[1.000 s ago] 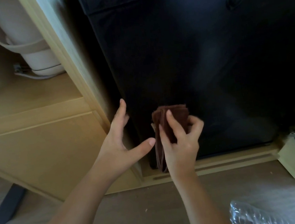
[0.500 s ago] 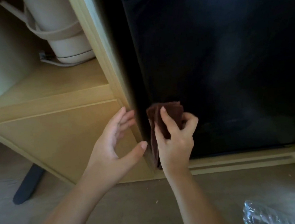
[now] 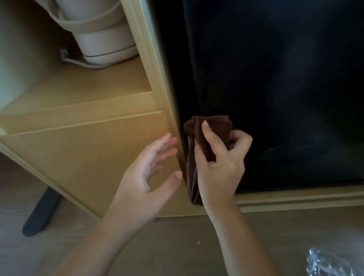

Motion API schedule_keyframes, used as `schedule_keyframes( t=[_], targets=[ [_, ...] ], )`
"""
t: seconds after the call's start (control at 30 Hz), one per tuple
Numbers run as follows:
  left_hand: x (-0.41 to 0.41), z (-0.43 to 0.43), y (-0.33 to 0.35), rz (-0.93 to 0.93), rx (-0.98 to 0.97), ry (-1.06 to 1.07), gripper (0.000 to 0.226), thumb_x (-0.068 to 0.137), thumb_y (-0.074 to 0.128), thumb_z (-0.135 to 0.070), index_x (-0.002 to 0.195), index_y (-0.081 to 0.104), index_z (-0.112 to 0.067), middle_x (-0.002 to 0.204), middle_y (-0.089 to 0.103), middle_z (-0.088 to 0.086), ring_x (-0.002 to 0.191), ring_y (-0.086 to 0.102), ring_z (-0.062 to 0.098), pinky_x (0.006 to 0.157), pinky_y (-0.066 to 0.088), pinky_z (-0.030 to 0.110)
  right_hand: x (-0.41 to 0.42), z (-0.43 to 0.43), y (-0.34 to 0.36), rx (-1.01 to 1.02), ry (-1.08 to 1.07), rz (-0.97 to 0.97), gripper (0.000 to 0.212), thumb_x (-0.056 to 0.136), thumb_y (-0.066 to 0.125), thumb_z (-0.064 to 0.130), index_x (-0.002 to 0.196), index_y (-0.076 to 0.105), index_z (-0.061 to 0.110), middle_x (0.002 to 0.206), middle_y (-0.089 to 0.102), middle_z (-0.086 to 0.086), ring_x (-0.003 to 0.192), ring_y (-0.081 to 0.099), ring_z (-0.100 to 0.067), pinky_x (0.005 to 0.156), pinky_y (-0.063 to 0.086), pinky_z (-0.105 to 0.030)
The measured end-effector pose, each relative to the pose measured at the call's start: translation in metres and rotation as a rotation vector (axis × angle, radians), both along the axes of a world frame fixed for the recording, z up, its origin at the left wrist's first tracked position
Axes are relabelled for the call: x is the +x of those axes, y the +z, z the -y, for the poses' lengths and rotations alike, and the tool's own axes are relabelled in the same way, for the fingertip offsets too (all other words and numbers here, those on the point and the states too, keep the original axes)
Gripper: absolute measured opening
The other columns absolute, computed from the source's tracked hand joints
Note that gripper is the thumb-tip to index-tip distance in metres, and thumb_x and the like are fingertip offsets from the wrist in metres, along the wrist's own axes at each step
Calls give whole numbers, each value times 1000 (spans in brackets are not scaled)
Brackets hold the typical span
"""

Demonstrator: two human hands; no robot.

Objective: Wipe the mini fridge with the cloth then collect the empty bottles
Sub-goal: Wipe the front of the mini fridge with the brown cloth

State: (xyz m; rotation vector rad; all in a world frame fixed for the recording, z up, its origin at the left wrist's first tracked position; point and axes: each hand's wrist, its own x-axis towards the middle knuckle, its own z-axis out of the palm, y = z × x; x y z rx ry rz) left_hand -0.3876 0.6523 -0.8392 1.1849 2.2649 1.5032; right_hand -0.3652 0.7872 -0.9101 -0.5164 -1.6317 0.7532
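You'll find nothing to read here: no text, label, brand, number or sign shows legibly on the mini fridge (image 3: 284,79), the beige kettle (image 3: 100,37) or the wooden cupboard (image 3: 88,163).
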Motion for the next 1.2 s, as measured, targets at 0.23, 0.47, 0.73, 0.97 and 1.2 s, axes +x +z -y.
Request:
schedule_keyframes(
  t=[0.23,0.47,0.73,0.97,1.2],
  targets=[
    [1,-11,-7,31,22,1,60,73,60,-41,129,38,-41,130,51,-21,122,46,1,102,38,37,34,4,-78,-223,78,201,31,73,75,6,102,70,16,102,45,-10,86,52,-1,72,55,-20],
    [0,-47,-26,125,15,-20,61,83,61,-11,124,34,-48,135,41,-24,126,38,-6,109,29,34,54,-55,-35,-216,9,-103,37,77,72,7,112,64,15,107,39,2,96,49,4,86,40,-5],
    [5,-85,-45,166,-65,29,95,79,66,-25,141,-5,-40,111,18,-63,117,19,-28,96,21,5,66,-66,-63,-39,-56,90,30,72,75,6,101,70,9,107,51,-19,92,59,-19,80,52,-19],
    [13,-90,-46,110,-147,35,110,72,69,-36,125,-26,-48,152,-3,-18,139,4,3,114,16,37,92,-84,-64,-127,2,115,34,73,74,1,103,68,14,107,49,-12,95,54,-8,86,49,-20],
    [14,-96,-49,95,-173,69,117,73,71,-31,134,-29,-39,154,-8,-14,139,4,7,111,18,32,96,-121,-25,-171,-175,-106,33,79,69,9,111,65,15,115,40,2,101,50,0,87,38,-4]
  ],
)
